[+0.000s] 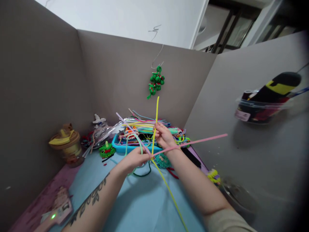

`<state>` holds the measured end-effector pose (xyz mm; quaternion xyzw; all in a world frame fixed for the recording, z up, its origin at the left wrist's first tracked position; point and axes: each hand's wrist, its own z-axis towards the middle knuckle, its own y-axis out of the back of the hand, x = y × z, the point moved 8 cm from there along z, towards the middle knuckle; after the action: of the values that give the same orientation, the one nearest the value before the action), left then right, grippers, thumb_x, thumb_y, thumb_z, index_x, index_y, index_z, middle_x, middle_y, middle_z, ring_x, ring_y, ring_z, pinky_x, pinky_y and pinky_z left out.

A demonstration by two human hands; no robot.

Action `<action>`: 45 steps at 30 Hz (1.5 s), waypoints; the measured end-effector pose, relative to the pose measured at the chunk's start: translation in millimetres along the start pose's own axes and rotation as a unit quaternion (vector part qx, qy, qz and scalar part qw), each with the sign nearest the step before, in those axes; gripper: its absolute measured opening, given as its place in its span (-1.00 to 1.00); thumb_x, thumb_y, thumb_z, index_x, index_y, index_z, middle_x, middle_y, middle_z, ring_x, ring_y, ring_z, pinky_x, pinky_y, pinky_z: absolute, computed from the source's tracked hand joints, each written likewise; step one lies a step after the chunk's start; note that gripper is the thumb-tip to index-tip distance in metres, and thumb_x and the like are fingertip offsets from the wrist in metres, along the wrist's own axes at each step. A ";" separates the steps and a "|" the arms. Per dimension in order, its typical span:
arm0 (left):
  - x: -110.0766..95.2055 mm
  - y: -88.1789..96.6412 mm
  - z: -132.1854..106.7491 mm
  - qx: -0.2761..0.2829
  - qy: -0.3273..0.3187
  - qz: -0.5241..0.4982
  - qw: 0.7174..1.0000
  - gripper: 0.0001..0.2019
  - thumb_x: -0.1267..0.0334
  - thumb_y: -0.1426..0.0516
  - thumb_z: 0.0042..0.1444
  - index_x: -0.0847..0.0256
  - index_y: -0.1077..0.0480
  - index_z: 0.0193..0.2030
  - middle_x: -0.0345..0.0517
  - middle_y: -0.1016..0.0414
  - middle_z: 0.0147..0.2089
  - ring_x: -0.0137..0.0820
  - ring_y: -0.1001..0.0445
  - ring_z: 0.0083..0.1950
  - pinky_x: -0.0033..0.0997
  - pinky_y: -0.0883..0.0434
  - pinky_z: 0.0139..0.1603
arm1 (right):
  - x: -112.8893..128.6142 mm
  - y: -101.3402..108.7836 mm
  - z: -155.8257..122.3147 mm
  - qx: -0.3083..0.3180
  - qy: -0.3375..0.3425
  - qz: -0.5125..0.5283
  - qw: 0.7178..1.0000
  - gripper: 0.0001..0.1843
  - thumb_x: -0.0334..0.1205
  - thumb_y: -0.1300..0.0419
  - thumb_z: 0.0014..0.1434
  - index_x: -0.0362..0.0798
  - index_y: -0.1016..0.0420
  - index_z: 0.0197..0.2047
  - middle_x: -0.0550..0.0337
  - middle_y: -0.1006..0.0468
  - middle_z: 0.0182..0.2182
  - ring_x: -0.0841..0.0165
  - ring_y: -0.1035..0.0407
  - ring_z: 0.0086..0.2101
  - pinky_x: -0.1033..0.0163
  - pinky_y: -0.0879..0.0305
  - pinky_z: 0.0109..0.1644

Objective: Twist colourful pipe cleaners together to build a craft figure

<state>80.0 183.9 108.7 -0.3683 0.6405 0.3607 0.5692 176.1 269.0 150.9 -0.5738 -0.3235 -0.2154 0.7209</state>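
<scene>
My left hand [138, 158] pinches several pipe cleaners where they cross. Among them are a lilac pipe cleaner [130, 127] slanting up to the left, a pink pipe cleaner [202, 140] reaching right across my right wrist, and a pale green pipe cleaner [131, 135] bent into a loop. My right hand [164, 137] grips the upper stretch of a yellow pipe cleaner [157, 108]. A yellow length also runs from the crossing down toward the front of the table. Beneath my hands lies a teal fuzzy piece [162, 160], partly hidden.
Behind my hands, a blue tray [120, 149] holds many coloured pipe cleaners. A green fuzzy figure [106, 150] lies left of it; a lidded cup [67, 145] stands further left. Green figures [156, 80] hang on the back panel. A clear holder [263, 108] with tools is on the right panel.
</scene>
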 end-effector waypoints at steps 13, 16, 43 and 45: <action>4.7 -0.1 3.4 -0.024 0.005 0.006 1.000 -0.86 0.23 -0.13 -0.13 0.24 -0.26 -0.48 -0.40 -0.07 -0.66 -0.61 0.04 -0.64 -0.52 0.09 -0.62 | -2.1 11.5 1.4 -0.021 0.010 0.018 1.000 -0.82 -0.41 -0.30 -0.03 -0.11 -0.34 -0.39 0.36 -0.38 -0.59 0.65 -0.20 -0.68 0.62 -0.16 -0.70; 4.4 0.7 4.0 -0.029 0.005 0.002 1.000 -0.85 0.26 -0.15 -0.16 0.25 -0.27 -0.46 -0.40 -0.09 -0.63 -0.62 0.03 -0.62 -0.53 0.09 -0.62 | -2.1 12.8 -0.4 -0.026 0.010 0.021 0.999 -0.82 -0.42 -0.29 -0.02 -0.11 -0.34 -0.39 0.36 -0.38 -0.59 0.65 -0.21 -0.68 0.61 -0.18 -0.70; -4.1 2.6 3.7 -0.002 -0.049 -0.048 0.998 -0.81 0.22 -0.18 -0.07 0.26 -0.30 -0.36 -0.38 -0.15 -0.63 -0.63 0.04 -0.66 -0.54 0.13 -0.64 | -17.6 14.4 -18.1 0.005 -0.027 -0.066 0.997 -0.71 -0.25 -0.38 -0.11 -0.12 -0.47 -0.28 0.33 -0.45 -0.57 0.61 -0.24 -0.66 0.55 -0.16 -0.67; -3.6 3.5 4.3 0.004 -0.057 -0.033 0.998 -0.85 0.23 -0.15 -0.04 0.29 -0.33 -0.38 -0.38 -0.11 -0.65 -0.62 0.06 -0.66 -0.53 0.14 -0.64 | -22.9 12.9 -24.0 0.020 -0.032 -0.103 0.994 -0.68 -0.21 -0.39 -0.13 -0.14 -0.50 -0.28 0.29 -0.47 -0.55 0.61 -0.23 -0.66 0.53 -0.16 -0.65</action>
<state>79.2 189.6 112.0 -0.3661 0.5956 0.3595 0.6181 174.2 247.6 122.5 -0.5298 -0.4084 -0.2636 0.6950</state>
